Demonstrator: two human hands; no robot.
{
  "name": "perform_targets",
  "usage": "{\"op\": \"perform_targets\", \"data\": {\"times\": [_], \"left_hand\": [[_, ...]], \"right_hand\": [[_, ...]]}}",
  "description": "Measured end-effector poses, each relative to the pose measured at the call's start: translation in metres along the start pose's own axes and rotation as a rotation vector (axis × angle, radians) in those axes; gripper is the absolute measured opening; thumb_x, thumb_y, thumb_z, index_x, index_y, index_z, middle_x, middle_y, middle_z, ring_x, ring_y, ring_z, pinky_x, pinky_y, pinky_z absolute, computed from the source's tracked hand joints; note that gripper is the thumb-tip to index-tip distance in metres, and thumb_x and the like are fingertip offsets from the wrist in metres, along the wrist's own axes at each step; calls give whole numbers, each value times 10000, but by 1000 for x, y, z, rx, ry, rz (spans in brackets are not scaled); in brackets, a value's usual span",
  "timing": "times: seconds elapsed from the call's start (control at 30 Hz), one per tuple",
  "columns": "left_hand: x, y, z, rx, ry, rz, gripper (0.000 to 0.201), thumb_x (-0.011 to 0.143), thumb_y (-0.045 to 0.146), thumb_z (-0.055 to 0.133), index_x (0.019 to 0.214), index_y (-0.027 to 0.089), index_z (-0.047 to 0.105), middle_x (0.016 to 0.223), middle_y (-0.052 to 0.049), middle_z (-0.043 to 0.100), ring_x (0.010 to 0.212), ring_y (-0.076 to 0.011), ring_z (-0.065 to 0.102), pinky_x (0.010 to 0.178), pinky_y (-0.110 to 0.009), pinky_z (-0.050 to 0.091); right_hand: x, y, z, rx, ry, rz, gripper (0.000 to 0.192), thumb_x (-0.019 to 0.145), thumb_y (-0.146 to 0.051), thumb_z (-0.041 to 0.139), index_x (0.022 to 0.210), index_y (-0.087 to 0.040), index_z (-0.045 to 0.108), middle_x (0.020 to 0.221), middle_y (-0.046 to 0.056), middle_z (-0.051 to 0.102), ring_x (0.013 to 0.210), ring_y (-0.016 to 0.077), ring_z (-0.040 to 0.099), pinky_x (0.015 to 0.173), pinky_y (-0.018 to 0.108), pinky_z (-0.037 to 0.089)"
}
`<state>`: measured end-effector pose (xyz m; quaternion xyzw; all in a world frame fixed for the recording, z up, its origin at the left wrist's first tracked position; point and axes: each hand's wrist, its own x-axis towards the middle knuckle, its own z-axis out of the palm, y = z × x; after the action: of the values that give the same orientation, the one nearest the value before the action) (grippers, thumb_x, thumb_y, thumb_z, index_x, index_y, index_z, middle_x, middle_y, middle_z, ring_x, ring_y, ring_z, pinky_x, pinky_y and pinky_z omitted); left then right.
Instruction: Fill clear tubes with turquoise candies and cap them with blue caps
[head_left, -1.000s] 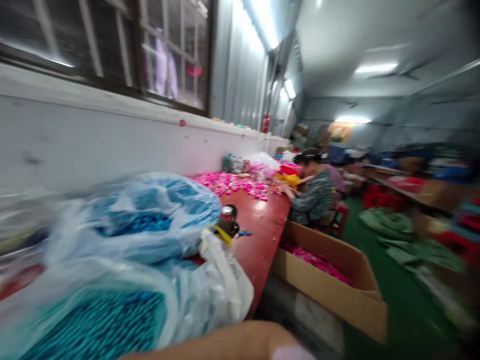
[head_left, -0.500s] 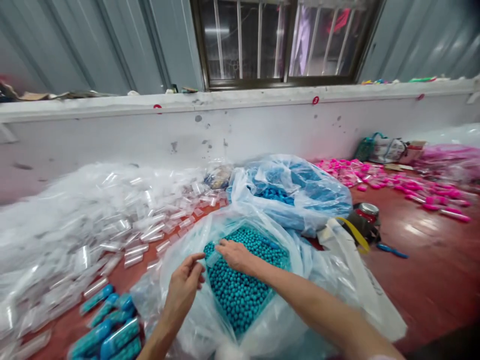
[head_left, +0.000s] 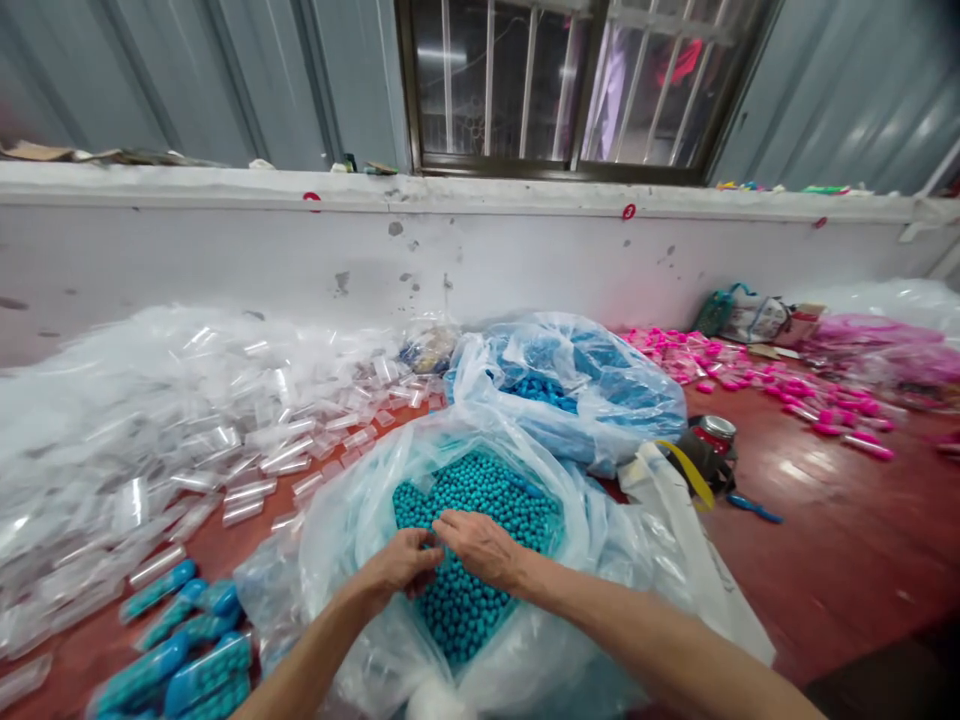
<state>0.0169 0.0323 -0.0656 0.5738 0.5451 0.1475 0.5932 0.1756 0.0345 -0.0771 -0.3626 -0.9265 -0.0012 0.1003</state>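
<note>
My left hand (head_left: 410, 562) and my right hand (head_left: 480, 545) meet over a bag of small round teal beads (head_left: 472, 600), fingertips close together. The right hand's fingers are closed round a clear plastic tube, now almost wholly hidden between the hands. My left hand's fingers are curled in against it, and what they pinch is hidden. A large translucent plastic bag (head_left: 345, 520) stands open around the beads, its rim folded outward. At the lower left lie several bead-filled tubes with blue caps (head_left: 206, 670).
Many empty clear tubes (head_left: 247, 490) are heaped on the left of the red table (head_left: 840, 560). Behind the beads stands a bag of blue caps (head_left: 540, 390). Pink-capped tubes (head_left: 795, 385), a jar with a metal lid (head_left: 716, 432) and a yellow strap (head_left: 690, 475) lie to the right.
My left hand has moved right and closed in against my right hand. The clear tube, visible before at my right fingertips, is now mostly covered. The view has shifted slightly.
</note>
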Motion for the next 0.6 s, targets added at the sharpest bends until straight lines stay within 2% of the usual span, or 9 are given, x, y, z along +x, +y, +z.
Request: {"op": "perform_targets", "data": {"times": [0.07,0.13,0.23,0.33,0.4,0.5,0.6], "left_hand": [[2,2,13,-157,-97,-51,323,565,447,598,683,182,457,482,65,483,393,-88,465,380,-184,319],[4,0,23,-239,-90,-109,319,575,436,613,670,189,435,494,60,505,402,-99,504,383,-185,348],[13,-8,33,-141,29,-208,259,622,359,611,597,194,414,407,38,503,317,-118,483,332,-191,324],[29,-13,44,-42,129,-244,238,636,252,616,529,191,412,310,41,444,246,-124,428,295,-187,282],[42,-12,54,-54,153,-259,216,653,221,598,523,190,428,285,46,416,244,-132,423,293,-196,295],[55,-8,70,-134,175,-274,157,706,215,544,580,181,458,302,46,406,272,-137,436,324,-231,360],[58,-5,78,-280,158,-257,97,764,241,492,718,174,439,400,56,444,329,-119,471,401,-242,422]], "right_hand": [[-13,-3,1,14,-36,25,147,891,-156,363,955,-170,495,864,35,559,720,148,546,587,235,421],[-21,0,3,9,-42,76,196,880,-144,370,1045,-181,468,928,46,557,757,161,548,603,251,427],[-23,19,4,37,-39,293,285,846,-112,390,1113,-190,450,1071,87,522,899,201,523,697,299,430],[-16,43,7,142,-74,566,190,838,-188,437,1011,-182,516,1080,99,519,981,232,490,759,331,417],[-11,50,13,176,-68,674,199,860,-247,412,1007,-168,519,1072,117,525,986,245,492,761,347,416],[-6,44,24,202,-38,769,242,887,-234,342,1041,-141,504,1059,141,534,970,237,512,769,344,412],[-8,32,27,251,-31,751,226,866,-172,368,1028,-137,522,1017,116,564,940,189,536,791,287,405]]}}
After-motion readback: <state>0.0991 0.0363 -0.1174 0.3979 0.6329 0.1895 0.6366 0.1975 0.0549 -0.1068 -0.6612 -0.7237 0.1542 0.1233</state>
